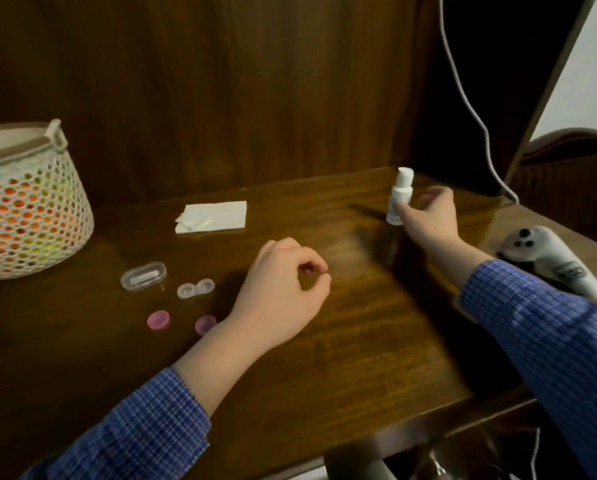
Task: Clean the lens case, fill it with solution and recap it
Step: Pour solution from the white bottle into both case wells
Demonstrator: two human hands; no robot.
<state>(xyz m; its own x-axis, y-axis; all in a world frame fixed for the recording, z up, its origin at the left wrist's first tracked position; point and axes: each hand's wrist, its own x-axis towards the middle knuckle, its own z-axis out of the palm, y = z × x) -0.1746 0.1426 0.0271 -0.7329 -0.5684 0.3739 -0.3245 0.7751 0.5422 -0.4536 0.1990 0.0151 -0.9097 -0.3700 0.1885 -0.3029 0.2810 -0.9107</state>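
Note:
The clear lens case (195,288) lies open on the wooden table (376,341), and its two pink caps (158,320) (205,323) sit loose just in front of it. A white solution bottle (399,195) stands upright and capped at the back right. My right hand (428,216) is at the bottle's lower body, thumb and fingertips pinching it. My left hand (283,289) hovers mid-table to the right of the case, its fingers loosely curled with nothing visible in them.
A folded white tissue (214,216) lies at the back centre. A small clear plastic box (144,276) sits left of the case. A white mesh basket (30,209) stands far left. A grey controller (553,261) rests near the right edge, and a white cable (477,116) hangs behind.

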